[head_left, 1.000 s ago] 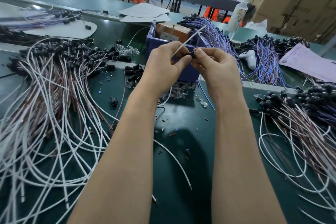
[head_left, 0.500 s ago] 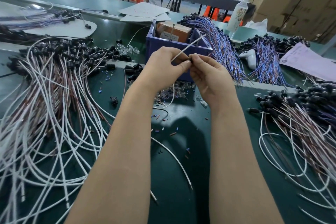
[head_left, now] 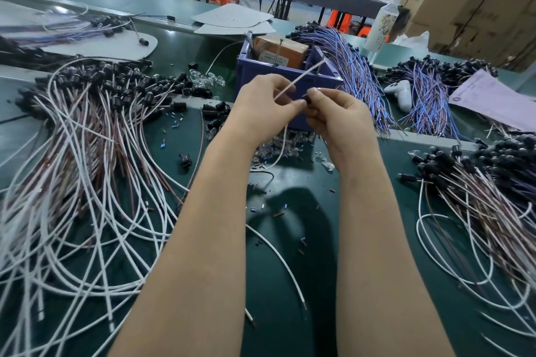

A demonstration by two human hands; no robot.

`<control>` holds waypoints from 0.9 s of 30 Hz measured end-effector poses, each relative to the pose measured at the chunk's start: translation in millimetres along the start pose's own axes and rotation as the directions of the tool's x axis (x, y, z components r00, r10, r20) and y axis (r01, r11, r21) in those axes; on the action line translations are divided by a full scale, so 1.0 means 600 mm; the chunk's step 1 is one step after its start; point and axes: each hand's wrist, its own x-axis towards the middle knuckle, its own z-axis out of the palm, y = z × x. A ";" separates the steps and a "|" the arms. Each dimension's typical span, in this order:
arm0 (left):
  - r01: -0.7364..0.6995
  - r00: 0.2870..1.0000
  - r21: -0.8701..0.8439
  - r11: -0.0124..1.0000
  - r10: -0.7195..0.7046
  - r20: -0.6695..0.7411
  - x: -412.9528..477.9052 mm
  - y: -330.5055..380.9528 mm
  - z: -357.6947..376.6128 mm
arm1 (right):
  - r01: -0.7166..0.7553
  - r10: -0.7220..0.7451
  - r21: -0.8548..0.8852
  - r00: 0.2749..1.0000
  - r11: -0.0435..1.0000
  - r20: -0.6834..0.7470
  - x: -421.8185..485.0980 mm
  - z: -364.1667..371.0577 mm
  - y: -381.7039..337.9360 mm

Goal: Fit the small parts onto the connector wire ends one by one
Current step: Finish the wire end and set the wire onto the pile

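Change: bare left hand [head_left: 262, 104] and right hand [head_left: 338, 119] are drawing slightly apart, each pinching the thin white wire [head_left: 298, 80].
Around: purple plastic bin [head_left: 246, 66] is sitting just behind the hands.

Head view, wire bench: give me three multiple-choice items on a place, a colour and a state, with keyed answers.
1. Where is the white bottle?
A. far right, behind the purple-blue wire bundle
B. inside the bin
C. at the near edge

2. What colour is the bin?
A. red
B. blue-purple
C. yellow

3. How is the white wire held?
A. lying loose
B. pinched by both hands
C. taped down

Answers: 1 A, it stands beyond the purple-blue wire bundle; 2 B, its walls show it; 3 B, left hand and right hand meet on it.
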 end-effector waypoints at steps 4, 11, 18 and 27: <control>0.008 0.960 -0.184 0.983 -0.059 -0.275 0.005 0.009 -0.018 | -0.112 0.066 -0.389 0.989 0.914 -0.129 0.004 -0.026 0.001; 0.009 0.801 -0.644 0.765 -0.390 -0.454 0.004 0.032 -0.071 | 0.046 0.293 -0.926 0.942 0.375 0.165 -0.023 -0.019 -0.026; 0.019 0.798 -0.758 0.652 -0.466 -0.382 -0.002 0.038 -0.079 | 0.272 0.422 -0.785 0.722 0.556 0.549 -0.043 0.032 -0.019; 0.046 0.761 -0.646 0.762 -0.446 -0.472 0.010 0.014 -0.069 | 0.528 0.557 -0.824 0.629 0.206 0.542 -0.064 0.086 0.000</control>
